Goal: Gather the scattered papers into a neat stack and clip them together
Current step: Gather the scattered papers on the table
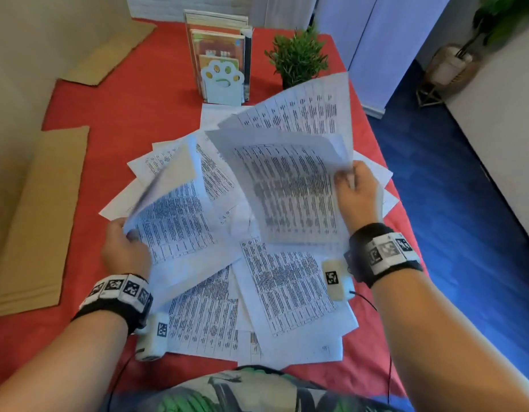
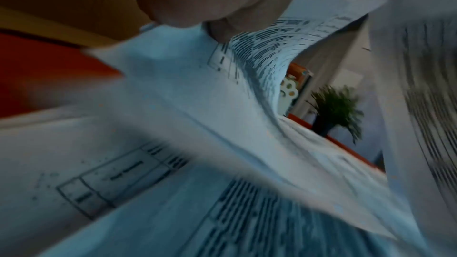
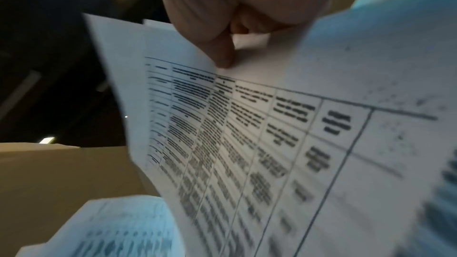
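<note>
Across the red-covered desk (image 1: pixel 114 120) printed papers (image 1: pixel 287 292) lie scattered and overlapping in front of the person. Above them the right hand (image 1: pixel 357 193) holds up several sheets (image 1: pixel 290 179) by their right edge, its fingers (image 3: pixel 222 54) pinched on the paper. At the left, the left hand (image 1: pixel 125 248) lifts another sheet (image 1: pixel 174 215) by its corner, thumb pressed on top. Behind the pile stand a book holder (image 1: pixel 223 81) and a small potted plant (image 1: pixel 297 58).

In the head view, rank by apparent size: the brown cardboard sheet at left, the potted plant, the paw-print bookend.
1. Cardboard sheet, by far the largest.
2. Potted plant and paw-print bookend look about alike; I won't rank them.
</note>
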Action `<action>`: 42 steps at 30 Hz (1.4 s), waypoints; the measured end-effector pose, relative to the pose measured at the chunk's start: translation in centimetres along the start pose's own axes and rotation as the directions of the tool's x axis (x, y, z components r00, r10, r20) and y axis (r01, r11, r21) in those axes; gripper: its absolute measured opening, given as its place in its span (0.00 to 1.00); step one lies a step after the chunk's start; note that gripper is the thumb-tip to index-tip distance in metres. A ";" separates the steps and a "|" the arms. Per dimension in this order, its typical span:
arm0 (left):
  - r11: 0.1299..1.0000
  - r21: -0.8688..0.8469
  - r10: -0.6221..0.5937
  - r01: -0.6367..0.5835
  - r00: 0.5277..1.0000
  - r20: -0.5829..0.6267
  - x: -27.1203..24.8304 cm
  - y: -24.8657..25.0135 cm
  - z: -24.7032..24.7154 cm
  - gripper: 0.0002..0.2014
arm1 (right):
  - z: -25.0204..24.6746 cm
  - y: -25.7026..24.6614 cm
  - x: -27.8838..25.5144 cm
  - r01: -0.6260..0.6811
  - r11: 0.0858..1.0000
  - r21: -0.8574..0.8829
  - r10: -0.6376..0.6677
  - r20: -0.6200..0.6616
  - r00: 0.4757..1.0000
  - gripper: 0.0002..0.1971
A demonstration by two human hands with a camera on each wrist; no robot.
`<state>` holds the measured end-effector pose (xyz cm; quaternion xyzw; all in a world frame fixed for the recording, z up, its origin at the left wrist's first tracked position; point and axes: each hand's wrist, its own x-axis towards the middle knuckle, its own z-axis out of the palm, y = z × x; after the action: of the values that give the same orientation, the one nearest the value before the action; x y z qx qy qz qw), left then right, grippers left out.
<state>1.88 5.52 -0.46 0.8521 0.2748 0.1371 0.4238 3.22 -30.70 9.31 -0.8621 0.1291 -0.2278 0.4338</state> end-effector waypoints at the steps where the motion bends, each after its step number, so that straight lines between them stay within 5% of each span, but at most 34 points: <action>1: 0.999 -0.006 -0.040 0.040 0.999 -0.001 0.2 -0.2 -0.2 0.11 | 0.4 0.7 -0.5 -0.072 0.997 -0.002 0.072 0.038 0.997 0.04; 4: 0.990 0.023 -0.139 0.138 0.990 0.030 1.1 -1.1 -0.3 0.14 | 1.1 3.8 -2.8 -0.297 0.943 -0.148 0.319 0.164 0.933 0.18; 9: 0.974 0.190 -0.173 0.127 0.954 0.246 1.4 -1.5 -0.1 0.20 | 1.6 7.5 -7.2 -0.386 0.816 -0.430 0.534 0.307 0.788 0.11; 14: 0.984 0.117 -0.165 0.132 0.926 0.339 0.9 1.3 2.1 0.15 | 2.8 8.9 -10.5 -0.412 0.708 -0.574 0.621 0.228 0.750 0.13; 19: 0.978 0.111 -0.205 0.178 0.923 0.327 2.6 5.2 5.3 0.13 | 4.0 8.6 -12.2 -0.336 0.675 -0.656 0.636 0.288 0.716 0.18; 21: 0.961 0.208 -0.244 0.181 0.909 0.337 3.1 6.3 6.3 0.08 | 4.3 8.0 -12.3 -0.296 0.622 -0.725 0.650 0.266 0.712 0.19; 23: 0.918 0.355 -0.310 0.180 0.882 0.355 3.6 7.4 7.1 0.16 | 4.4 7.6 -12.3 -0.272 0.601 -0.752 0.651 0.263 0.712 0.22; 28: 0.798 0.603 -0.249 -0.030 0.893 0.374 4.2 8.2 8.2 0.23 | 4.9 7.6 -12.7 -0.211 0.618 -0.757 0.637 0.326 0.698 0.31; 35: 0.979 0.118 -0.183 0.164 0.968 0.171 3.7 5.4 8.7 0.13 | 4.7 8.6 -10.4 -0.235 0.639 -0.733 0.666 0.374 0.646 0.18; 39: 0.982 -0.103 -0.161 0.161 0.987 0.011 3.3 4.7 6.3 0.28 | 3.5 9.0 -8.2 -0.422 0.740 -0.524 0.638 0.349 0.686 0.09; 42: 0.976 -0.073 -0.202 0.206 0.978 0.051 3.5 3.2 3.5 0.38 | 2.7 9.7 -6.5 -0.505 0.739 -0.445 0.627 0.184 0.757 0.09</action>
<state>7.45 3.71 0.01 0.8051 0.3460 0.0849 0.4743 -1.32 -31.85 -1.73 -0.8704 0.3564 0.0894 0.3277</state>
